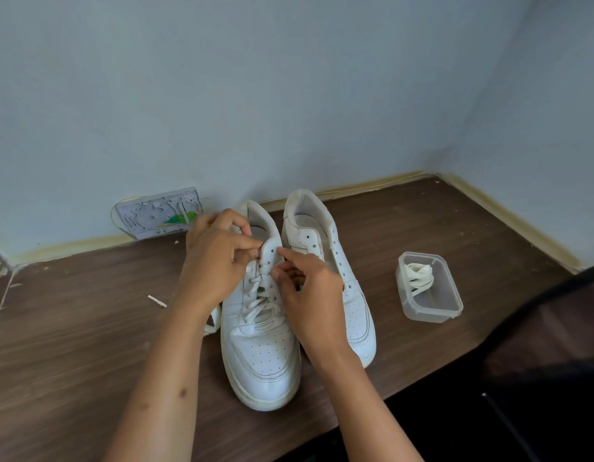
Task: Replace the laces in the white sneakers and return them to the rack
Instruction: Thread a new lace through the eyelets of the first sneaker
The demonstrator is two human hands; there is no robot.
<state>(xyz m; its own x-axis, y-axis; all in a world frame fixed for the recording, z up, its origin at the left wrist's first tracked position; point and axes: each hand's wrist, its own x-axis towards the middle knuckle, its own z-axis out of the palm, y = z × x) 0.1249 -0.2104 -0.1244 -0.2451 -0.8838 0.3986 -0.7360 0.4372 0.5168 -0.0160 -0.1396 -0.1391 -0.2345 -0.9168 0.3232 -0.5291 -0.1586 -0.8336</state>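
Two white sneakers stand side by side on a brown wood-grain surface, toes toward me. The left sneaker (260, 355) has a white lace (260, 303) crossed through its lower eyelets. My left hand (215, 258) pinches at the top of its tongue and left eyelet flap. My right hand (309, 295) has curled fingers at the upper right eyelets, pinching the lace there. The right sneaker (335, 258) has bare eyelets and no lace.
A clear plastic tub (429, 288) holding a bundled white lace (419, 276) sits right of the shoes. A loose lace tip (157, 301) lies to the left. A wall plate with wires (158, 213) leans at the back. A dark edge (539, 328) is at right.
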